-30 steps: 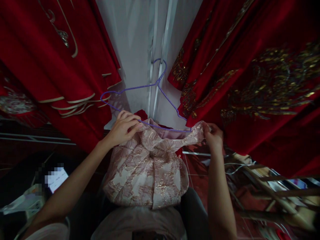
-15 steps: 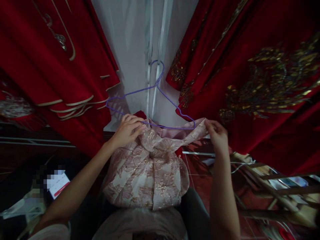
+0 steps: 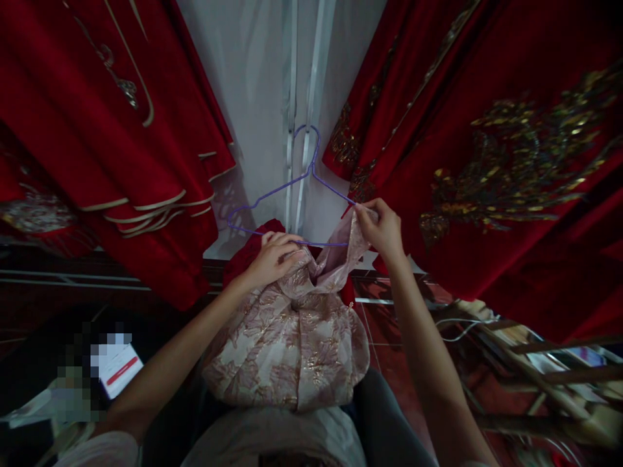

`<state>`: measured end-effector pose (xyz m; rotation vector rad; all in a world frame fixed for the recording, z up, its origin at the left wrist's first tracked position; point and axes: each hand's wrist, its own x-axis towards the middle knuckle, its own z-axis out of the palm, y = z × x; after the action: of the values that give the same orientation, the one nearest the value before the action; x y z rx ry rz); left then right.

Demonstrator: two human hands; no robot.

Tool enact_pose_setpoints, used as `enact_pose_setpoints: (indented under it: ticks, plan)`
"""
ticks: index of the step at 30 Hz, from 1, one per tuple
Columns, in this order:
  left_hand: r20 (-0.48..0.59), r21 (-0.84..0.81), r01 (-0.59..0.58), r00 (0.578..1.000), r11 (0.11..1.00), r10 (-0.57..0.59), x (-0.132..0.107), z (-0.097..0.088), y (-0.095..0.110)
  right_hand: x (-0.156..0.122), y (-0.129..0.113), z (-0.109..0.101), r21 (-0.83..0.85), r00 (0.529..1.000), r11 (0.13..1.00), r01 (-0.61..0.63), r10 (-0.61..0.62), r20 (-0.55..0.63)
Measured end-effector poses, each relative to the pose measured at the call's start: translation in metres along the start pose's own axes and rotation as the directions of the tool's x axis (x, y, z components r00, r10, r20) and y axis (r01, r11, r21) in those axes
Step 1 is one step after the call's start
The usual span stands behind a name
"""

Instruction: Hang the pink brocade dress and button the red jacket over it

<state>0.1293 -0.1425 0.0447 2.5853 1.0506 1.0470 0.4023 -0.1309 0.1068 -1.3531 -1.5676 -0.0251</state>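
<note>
A pale pink brocade garment with gold threads lies bunched on my lap. Its upper edge is lifted toward a purple wire hanger, whose hook points away from me. My left hand is closed on the garment's upper left edge, by the hanger's bottom bar; its fingertips partly hide that bar. With thumb and fingers pinched, my right hand holds the garment's other upper edge up at the hanger's right shoulder. That edge covers the hanger's right corner. Between the hands, the smooth pink lining shows.
Red embroidered garments hang at left and right. A pale panel with metal strips stands ahead. Lower left is a lit phone; lower right, a wooden rack over a red tiled floor.
My right hand has moved left and up, bringing the garment's edge over the hanger's right corner. The hanger and my left hand have shifted slightly right.
</note>
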Motion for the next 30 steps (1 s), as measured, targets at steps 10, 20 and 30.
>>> enact_pose_setpoints:
  ticks: [10, 20, 30]
  plan:
    - [-0.433, 0.12, 0.34, 0.863, 0.933, -0.259, 0.001, -0.048, -0.06, 0.002, 0.002, -0.004, -0.013, 1.0, 1.0, 0.025, -0.025, -0.004]
    - [-0.286, -0.059, 0.571, 0.777, 0.819, -0.561, -0.038, -0.078, -0.156, 0.006, 0.004, -0.002, -0.027, 0.999, 0.999, 0.038, -0.039, -0.023]
    - [-0.366, -0.278, 0.356, 0.82, 0.892, -0.441, -0.016, -0.078, -0.151, 0.006, 0.0, -0.007, -0.041, 0.999, 0.998, 0.044, -0.044, 0.008]
